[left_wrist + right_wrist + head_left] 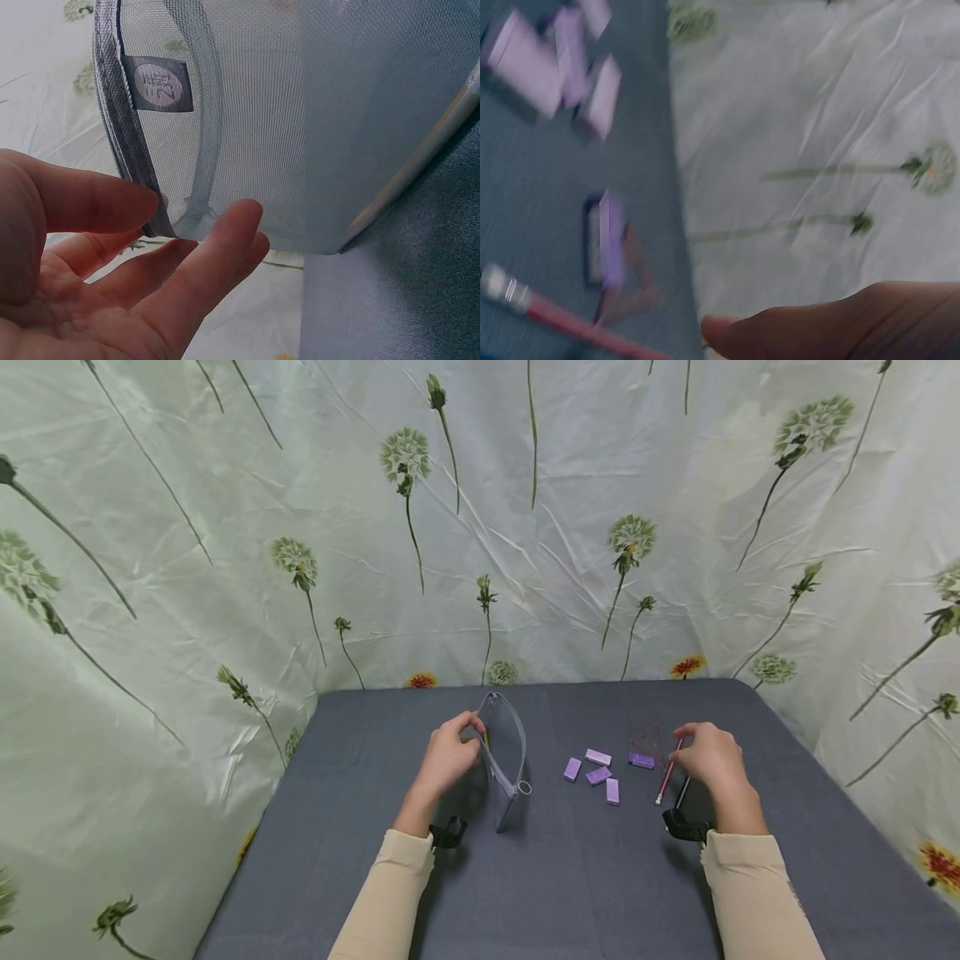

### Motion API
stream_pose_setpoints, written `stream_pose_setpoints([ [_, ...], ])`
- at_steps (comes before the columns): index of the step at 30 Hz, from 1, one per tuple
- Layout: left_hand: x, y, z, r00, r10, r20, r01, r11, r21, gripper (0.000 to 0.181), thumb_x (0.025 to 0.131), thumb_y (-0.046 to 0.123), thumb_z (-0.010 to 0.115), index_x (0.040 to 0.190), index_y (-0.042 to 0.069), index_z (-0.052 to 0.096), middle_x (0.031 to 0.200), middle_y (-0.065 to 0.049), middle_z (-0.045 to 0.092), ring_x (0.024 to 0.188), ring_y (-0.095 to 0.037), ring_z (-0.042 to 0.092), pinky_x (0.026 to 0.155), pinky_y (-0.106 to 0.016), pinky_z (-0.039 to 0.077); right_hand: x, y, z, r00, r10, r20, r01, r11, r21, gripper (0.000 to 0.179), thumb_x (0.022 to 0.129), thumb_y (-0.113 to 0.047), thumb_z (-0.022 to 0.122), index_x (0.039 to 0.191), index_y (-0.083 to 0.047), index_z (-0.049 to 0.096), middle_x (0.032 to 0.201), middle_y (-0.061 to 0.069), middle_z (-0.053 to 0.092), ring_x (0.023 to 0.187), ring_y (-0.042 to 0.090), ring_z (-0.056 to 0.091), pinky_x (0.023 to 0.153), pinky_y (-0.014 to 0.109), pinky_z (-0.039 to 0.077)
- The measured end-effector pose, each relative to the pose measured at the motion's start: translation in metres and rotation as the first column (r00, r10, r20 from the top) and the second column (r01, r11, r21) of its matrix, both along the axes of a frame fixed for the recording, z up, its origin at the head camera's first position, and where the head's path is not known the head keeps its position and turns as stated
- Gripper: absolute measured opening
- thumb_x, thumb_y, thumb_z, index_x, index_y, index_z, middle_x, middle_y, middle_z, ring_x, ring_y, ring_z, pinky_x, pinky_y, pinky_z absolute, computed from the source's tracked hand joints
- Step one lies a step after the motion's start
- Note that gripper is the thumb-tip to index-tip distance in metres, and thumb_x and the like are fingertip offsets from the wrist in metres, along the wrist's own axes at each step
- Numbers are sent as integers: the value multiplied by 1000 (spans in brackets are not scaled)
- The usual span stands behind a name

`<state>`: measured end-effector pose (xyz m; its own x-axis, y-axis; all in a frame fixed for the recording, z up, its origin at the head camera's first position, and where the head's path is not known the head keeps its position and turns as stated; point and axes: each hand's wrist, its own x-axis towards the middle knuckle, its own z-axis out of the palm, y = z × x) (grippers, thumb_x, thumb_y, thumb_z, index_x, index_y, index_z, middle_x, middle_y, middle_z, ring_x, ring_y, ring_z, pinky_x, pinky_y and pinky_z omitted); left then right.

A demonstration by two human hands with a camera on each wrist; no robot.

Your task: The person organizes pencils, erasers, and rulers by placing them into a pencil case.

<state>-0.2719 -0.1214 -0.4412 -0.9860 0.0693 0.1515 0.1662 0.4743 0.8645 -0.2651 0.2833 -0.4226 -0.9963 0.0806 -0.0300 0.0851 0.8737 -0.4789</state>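
My left hand (452,752) pinches the top edge of a grey mesh zipper pouch (255,135), thumb on the zipper band and fingers against the other side. The pouch stands upright with its mouth apart, and a small dark label (159,84) shows on the mesh. A thin yellow strip shows through its side. My right hand (711,755) pinches a red pencil (665,782) near its upper end, with the white eraser tip pointing down toward me. In the right wrist view one finger (795,326) shows, while the pencil's held end is out of frame.
Several small purple-and-white blocks (597,776) lie mid-table. Another purple block (642,760) sits beside a thin, see-through reddish triangle (647,740). A dark pencil-like stick (683,792) lies below my right hand. Flowered cloth (480,527) hangs behind the dark table (360,860).
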Motion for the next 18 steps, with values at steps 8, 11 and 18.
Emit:
stream_pose_setpoints([
  [8, -1, 2, -3, 1000, -16, 11, 15, 999, 50, 23, 91, -4, 51, 99, 14, 64, 150, -5, 50, 74, -36, 71, 61, -34, 56, -7, 23, -23, 983, -48, 179, 44, 999, 26, 77, 84, -15, 76, 144, 14, 37, 120, 43, 54, 89, 47, 63, 89, 62, 46],
  [11, -2, 2, -5, 1000, -16, 24, 15, 998, 69, 23, 92, -4, 51, 100, 12, 64, 151, -3, 50, 77, -36, 72, 63, -34, 58, -10, 22, -30, 978, -54, 202, 52, 999, 17, 80, 83, -15, 77, 143, 16, 35, 125, 46, 50, 93, 49, 65, 97, 65, 39],
  [18, 0, 3, -3, 999, -17, 35, 15, 998, 64, 22, 93, -4, 52, 101, 13, 63, 152, -5, 49, 64, -43, 65, 65, -34, 59, -8, 19, -36, 976, -62, 208, 73, 996, -45, 67, 82, -8, 72, 137, 17, 42, 105, 39, 61, 54, 18, 68, 85, 52, 51],
])
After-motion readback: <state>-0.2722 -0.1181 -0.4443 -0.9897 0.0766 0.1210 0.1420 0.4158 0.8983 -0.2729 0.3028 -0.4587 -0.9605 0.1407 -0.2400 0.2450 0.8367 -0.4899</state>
